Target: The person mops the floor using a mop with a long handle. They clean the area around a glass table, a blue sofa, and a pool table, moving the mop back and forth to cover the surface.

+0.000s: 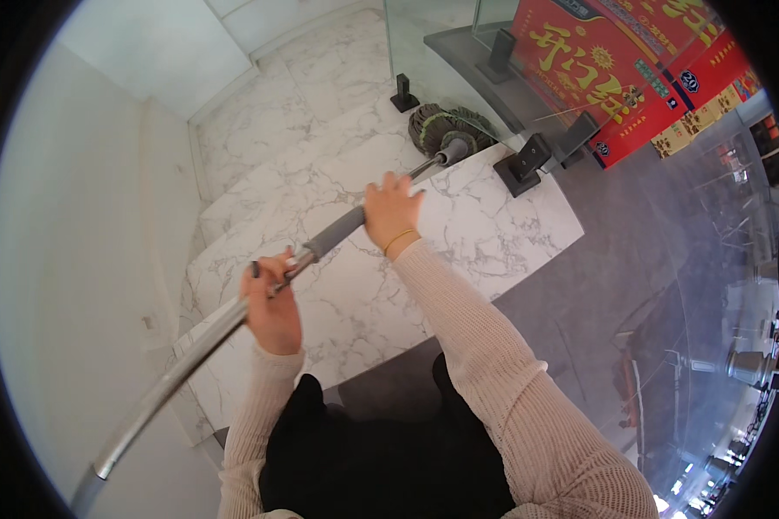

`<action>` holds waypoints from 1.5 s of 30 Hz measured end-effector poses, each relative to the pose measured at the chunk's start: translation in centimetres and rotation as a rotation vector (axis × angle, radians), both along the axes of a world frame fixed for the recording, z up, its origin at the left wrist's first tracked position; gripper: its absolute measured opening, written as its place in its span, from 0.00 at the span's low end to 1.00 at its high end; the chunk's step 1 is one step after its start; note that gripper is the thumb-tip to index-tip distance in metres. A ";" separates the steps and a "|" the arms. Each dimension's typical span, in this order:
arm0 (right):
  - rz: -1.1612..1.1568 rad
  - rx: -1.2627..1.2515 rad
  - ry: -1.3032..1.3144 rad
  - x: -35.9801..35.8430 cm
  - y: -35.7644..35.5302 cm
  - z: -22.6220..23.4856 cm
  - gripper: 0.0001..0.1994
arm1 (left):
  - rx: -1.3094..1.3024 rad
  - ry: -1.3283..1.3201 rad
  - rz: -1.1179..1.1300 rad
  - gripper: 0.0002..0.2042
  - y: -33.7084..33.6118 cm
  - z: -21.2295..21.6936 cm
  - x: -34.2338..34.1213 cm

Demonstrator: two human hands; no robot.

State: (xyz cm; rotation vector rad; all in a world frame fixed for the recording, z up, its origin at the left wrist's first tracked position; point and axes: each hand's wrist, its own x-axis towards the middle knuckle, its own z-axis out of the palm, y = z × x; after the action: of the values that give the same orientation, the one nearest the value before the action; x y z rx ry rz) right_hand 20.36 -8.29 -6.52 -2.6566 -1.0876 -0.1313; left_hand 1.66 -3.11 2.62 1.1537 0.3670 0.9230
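Observation:
A mop with a long silver handle (169,381) runs slantwise from the lower left up to its dark grey-green head (433,130), which rests on the white marble-look step. My left hand (273,307) is closed round the metal pole, just below a grey sleeve (337,232). Farther up, my right hand (392,214) grips the mop near the upper end of that sleeve, its palm hidden from view. Between my right hand and the mop head, a thin stretch of metal shaft shows.
White marble-look steps (312,130) rise along the white wall (86,199) at left. A glass panel (433,69) in black clamps (524,164) stands beside the mop head. Behind it are red boxes (580,78). Dark grey floor (597,251) lies to the right.

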 end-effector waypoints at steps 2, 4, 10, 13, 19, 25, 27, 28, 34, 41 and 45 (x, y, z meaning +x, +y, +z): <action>-0.104 -0.047 0.202 0.7 -0.4 -0.6 0.15 | 0.072 0.055 -0.045 0.14 -1.0 -1.0 -0.1; -0.145 -0.074 0.369 1.5 -0.6 -0.7 0.21 | 0.122 0.093 -0.053 0.14 -0.8 -0.9 0.0; -0.049 0.157 0.308 1.8 0.4 -2.8 0.15 | 0.294 0.118 -0.041 0.11 -1.3 -0.3 0.0; 0.033 0.365 0.302 2.6 -0.2 -4.2 0.16 | 0.534 0.113 -0.138 0.09 -3.0 -0.6 0.5; 0.099 0.367 0.310 1.0 1.6 -3.9 0.15 | 0.493 0.124 -0.049 0.10 -1.3 -0.1 -1.0; 0.339 0.296 0.401 -2.4 4.5 0.3 0.14 | 0.581 0.126 0.166 0.10 0.8 3.8 -3.2; 0.453 0.309 0.416 -4.2 5.3 2.1 0.13 | 0.583 0.098 0.241 0.11 0.7 6.3 -4.1; 0.452 0.308 0.374 -5.1 5.7 2.7 0.12 | 0.538 0.050 0.327 0.11 0.8 7.0 -4.3; 0.533 0.216 0.282 -8.5 5.7 6.2 0.11 | 0.558 -0.012 0.406 0.14 1.3 11.1 -6.1; 0.414 0.130 0.189 -6.6 4.7 4.7 0.10 | 0.383 -0.031 0.317 0.16 2.4 9.0 -5.6; 0.266 0.054 0.137 -4.3 3.9 2.4 0.11 | 0.192 -0.045 0.195 0.17 2.8 5.6 -4.2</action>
State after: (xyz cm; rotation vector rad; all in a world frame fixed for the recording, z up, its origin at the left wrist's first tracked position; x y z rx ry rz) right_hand 16.08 -4.39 -4.14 -2.4064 -1.3551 0.0717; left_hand -2.56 -0.32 8.21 1.2863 0.3646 1.1723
